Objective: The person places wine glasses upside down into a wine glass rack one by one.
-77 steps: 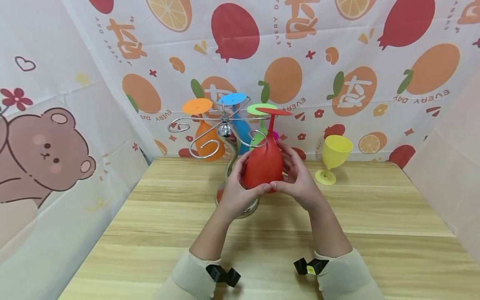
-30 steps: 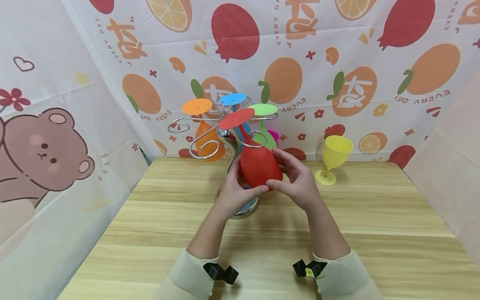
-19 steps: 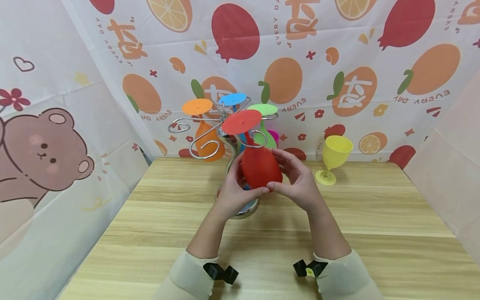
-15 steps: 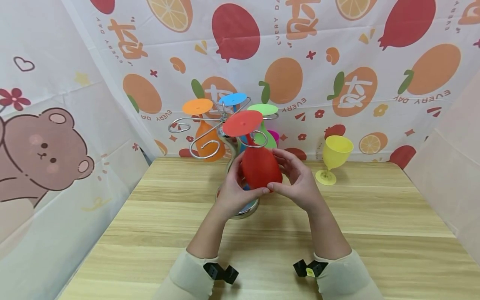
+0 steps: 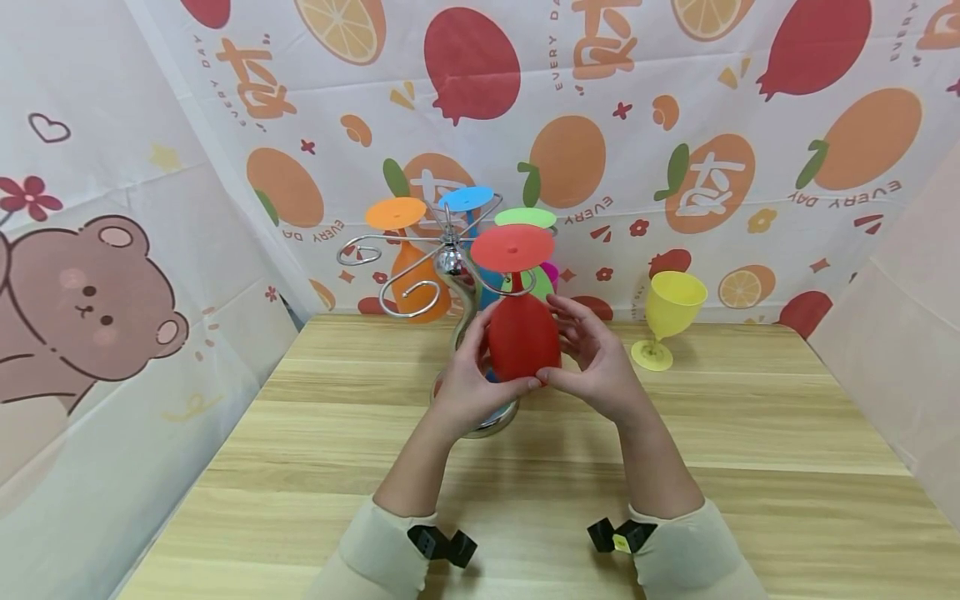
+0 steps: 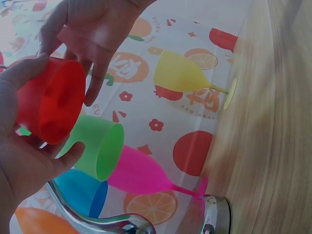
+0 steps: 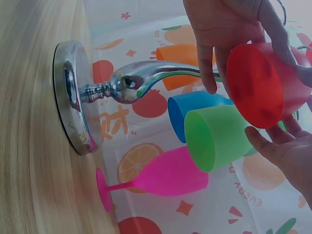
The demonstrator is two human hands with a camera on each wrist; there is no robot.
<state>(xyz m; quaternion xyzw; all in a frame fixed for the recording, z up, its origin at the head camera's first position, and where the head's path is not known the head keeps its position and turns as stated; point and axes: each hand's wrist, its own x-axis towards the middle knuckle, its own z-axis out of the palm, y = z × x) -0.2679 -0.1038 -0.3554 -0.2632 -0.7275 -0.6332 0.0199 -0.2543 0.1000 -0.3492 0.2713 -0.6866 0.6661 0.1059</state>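
A red plastic wine goblet [image 5: 525, 337] is held upside down in front of a chrome rack [image 5: 452, 260]. My left hand [image 5: 476, 379] grips its bowl from the left, thumb near the rim. From the right, my right hand [image 5: 596, 367] holds the same bowl with fingers and thumb. The goblet's foot lies above a curled wire arm [image 5: 517, 283] of the rack, its stem overlapping the curl. In the left wrist view the open mouth of the red goblet [image 6: 61, 102] faces down toward the table. Orange [image 5: 420, 283], blue [image 5: 468, 198] and green [image 5: 525, 217] goblets hang inverted on other arms.
A yellow goblet [image 5: 675, 304] stands upright at the back right of the wooden table [image 5: 570, 508]. Behind the rack a pink goblet [image 7: 170, 173] stands upright. The rack's round chrome base [image 7: 73, 97] rests on the table. A fruit-print cloth [image 5: 637, 67] hangs at the back.
The red goblet's foot swung left over the curled arm while the goblet tilted. Since then it has come back rightward and stands straighter. Both hands have kept hold of it.
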